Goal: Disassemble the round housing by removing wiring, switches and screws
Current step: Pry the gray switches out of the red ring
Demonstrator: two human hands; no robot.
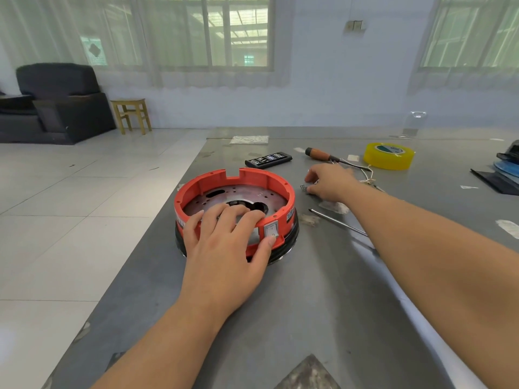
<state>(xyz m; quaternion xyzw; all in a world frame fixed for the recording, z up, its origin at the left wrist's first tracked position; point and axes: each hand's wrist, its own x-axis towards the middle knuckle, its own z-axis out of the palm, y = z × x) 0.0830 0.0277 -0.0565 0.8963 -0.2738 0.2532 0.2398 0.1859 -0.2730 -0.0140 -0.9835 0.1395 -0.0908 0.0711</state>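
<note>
With the left hand (224, 248) curled over the near rim of the red round housing (234, 211) on the grey surface (323, 290), thumb beside the rocker switch (271, 231), brace firmly while the right hand (330, 182), fingers loosely bent over small loose parts, what it holds unclear, sorts them aside.

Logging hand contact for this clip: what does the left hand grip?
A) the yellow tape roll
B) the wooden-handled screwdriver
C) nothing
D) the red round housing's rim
D: the left hand curls over the red round housing rim, thumb beside the rocker switch.
</note>
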